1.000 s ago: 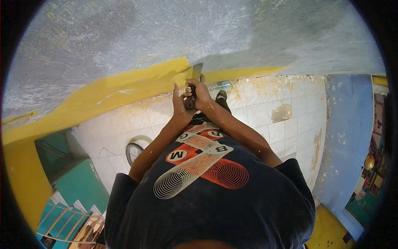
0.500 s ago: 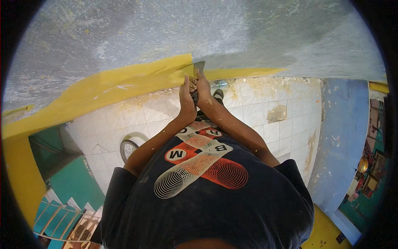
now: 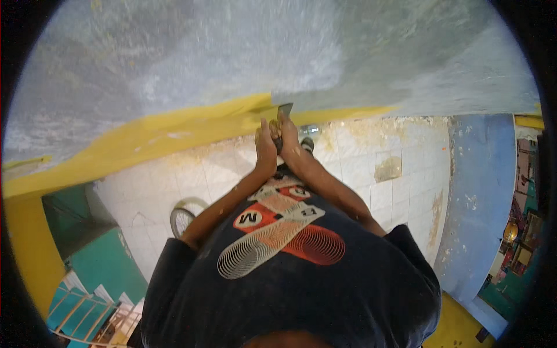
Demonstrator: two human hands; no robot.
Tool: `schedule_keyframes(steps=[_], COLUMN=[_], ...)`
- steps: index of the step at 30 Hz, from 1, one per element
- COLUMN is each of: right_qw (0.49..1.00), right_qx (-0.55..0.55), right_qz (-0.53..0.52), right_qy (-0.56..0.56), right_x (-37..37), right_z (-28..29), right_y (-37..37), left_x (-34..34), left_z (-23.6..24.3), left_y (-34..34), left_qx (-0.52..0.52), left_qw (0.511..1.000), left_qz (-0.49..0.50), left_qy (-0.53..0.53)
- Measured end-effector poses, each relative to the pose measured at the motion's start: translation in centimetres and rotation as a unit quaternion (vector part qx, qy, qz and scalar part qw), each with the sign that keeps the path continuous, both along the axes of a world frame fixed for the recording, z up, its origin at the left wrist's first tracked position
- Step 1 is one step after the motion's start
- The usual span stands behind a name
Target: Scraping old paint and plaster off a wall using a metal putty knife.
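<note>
A flat-bladed scraper (image 3: 285, 108) is held between my hands, its blade at the wall (image 3: 232, 52) in front of me. My right hand (image 3: 292, 141) is wrapped around its handle, thumb pointing toward the blade. From the left, my left hand (image 3: 266, 152) presses against the same handle, which shows dark between the palms. Yellow paint (image 3: 191, 120) runs along the wall's lower part, broad to the left of the blade and a thin strip to the right. Above it the surface is patchy grey. Whether the blade touches the wall is hard to tell.
White floor tiles (image 3: 360, 153) below carry yellowish debris along the wall's foot. A clear plastic bottle (image 3: 310, 130) lies by my shoe (image 3: 307, 145). A wheel (image 3: 183, 220) stands at left, near a teal panel (image 3: 110, 261). A blue wall (image 3: 484, 197) rises at right.
The whole view has shifted, so the wall's foot, floor and hands sit lower in the picture. Both hands keep their hold on the scraper, its blade at about the same spot beside the yellow paint.
</note>
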State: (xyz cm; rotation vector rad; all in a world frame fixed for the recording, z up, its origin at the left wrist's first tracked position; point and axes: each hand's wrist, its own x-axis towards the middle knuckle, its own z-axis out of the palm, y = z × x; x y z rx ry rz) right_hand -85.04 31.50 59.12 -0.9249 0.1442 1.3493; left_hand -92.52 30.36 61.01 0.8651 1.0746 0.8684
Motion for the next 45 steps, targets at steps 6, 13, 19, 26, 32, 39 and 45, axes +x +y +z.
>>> schedule_keyframes(steps=[6,13,19,26,32,39,45], right_qw=[0.997,0.984,0.969,0.948,0.965,0.972,0.96], right_qx=[-0.037,0.031,0.107,0.106,0.029,0.103,0.143], right_qz=[0.038,0.07,0.095,0.034,0.043,0.08,0.099], right_qy=[0.064,0.16,0.204,0.298,0.256,0.195,0.219], right_x=[0.2,0.3,0.4,0.5,0.6,0.4,0.7], right_z=[0.0,0.1,0.7,-0.5,-1.4,-1.5,-0.7], right_y=[-1.1,-1.3,-1.4,-0.7,-0.5,-1.5,-1.9], left_x=[-0.4,-0.1,0.1,0.3,0.9,0.2,0.3], left_z=[3.6,2.2,2.7,1.2,0.6,0.7,0.8], left_y=[-0.7,-0.7,-0.9,0.2,0.0,-0.9,-1.0], left_qx=[-0.023,-0.001,0.214,-0.063,-0.005,0.067,0.129], left_qw=[0.996,0.999,0.97,0.995,0.994,0.997,0.99], left_qz=[-0.043,-0.037,-0.024,-0.019,0.028,-0.021,-0.036], left_qy=[0.08,0.003,0.109,0.071,0.104,0.041,0.037])
